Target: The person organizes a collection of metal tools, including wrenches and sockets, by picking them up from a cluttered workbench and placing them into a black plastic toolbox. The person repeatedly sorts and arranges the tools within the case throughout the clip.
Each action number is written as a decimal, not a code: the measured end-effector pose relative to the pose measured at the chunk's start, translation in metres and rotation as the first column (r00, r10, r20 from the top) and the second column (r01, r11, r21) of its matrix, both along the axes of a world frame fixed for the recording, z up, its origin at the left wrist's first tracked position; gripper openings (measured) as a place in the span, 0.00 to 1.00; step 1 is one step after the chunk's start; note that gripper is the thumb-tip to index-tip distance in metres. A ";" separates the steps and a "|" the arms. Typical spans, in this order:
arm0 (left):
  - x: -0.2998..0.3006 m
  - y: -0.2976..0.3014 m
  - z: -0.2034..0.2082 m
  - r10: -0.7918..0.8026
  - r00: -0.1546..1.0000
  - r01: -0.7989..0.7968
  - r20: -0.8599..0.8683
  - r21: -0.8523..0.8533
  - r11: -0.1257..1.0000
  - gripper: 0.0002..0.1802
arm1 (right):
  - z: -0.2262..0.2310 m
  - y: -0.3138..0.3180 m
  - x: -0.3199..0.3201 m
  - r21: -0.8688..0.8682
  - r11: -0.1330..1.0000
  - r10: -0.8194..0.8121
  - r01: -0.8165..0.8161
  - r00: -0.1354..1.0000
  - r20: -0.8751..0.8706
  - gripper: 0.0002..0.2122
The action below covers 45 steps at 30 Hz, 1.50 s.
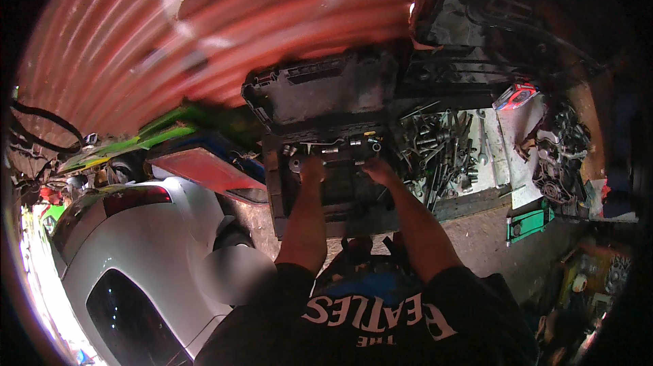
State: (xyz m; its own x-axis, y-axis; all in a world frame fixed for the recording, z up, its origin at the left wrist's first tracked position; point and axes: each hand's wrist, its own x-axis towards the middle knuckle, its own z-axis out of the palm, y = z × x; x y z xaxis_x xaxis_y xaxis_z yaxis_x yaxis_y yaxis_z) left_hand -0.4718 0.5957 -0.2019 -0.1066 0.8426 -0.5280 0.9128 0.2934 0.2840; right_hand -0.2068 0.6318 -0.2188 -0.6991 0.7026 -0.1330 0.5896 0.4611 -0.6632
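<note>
Car (136, 230), pale and rounded, stands at the far left with its red tail light facing the wall. Above it rises a red corrugated sheet (224, 32), and below the sheet lean a bright green panel (153, 138) and a flat red panel (211, 170). Next comes a black tool case (273, 189), open in front of the person, its lid (326, 97) tipped back against the sheet. The left hand (313, 169) is down inside the left half of the case, fingers bent, just beside a round metal piece (294, 164); whether it grips anything cannot be told. Beyond the hands, a slim metal bar (323, 142) and several shiny sockets (355, 142) lie along the back of the case. The right hand (379, 170) reaches into the right half, near those sockets; its fingertips are too dark to show whether they are closed on something. Right of the case, loose tools (442, 148) lie heaped on a white surface, with a long wrench (482, 138) at the heap's right side. Farther right are a red box (517, 96), a green metal frame (529, 224) lower down and a pile of metal parts (563, 155).
</note>
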 end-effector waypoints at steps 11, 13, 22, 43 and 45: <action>-0.056 0.019 -0.039 0.216 0.965 -0.160 -0.147 0.325 0.932 0.21 | 0.037 -0.021 0.035 -0.164 0.912 -0.384 0.375 0.923 -0.023 0.16; -0.063 0.032 -0.034 0.284 0.948 -0.263 -0.143 0.151 0.953 0.22 | 0.041 -0.019 0.030 -0.298 0.847 -0.444 0.440 0.894 0.058 0.17; 0.040 0.060 0.022 0.051 0.968 -0.133 0.247 0.330 0.934 0.27 | -0.043 -0.015 0.058 0.233 0.972 -0.049 -0.017 0.960 0.276 0.16; 0.214 0.151 0.005 -0.100 0.985 0.016 0.140 0.505 0.863 0.32 | -0.011 -0.025 0.214 -0.917 0.377 -0.417 0.128 0.908 -0.045 0.16; 0.207 0.152 -0.004 -0.162 0.984 0.105 0.074 0.497 0.861 0.30 | 0.016 -0.013 0.223 -0.947 0.232 -0.366 0.224 0.922 0.129 0.18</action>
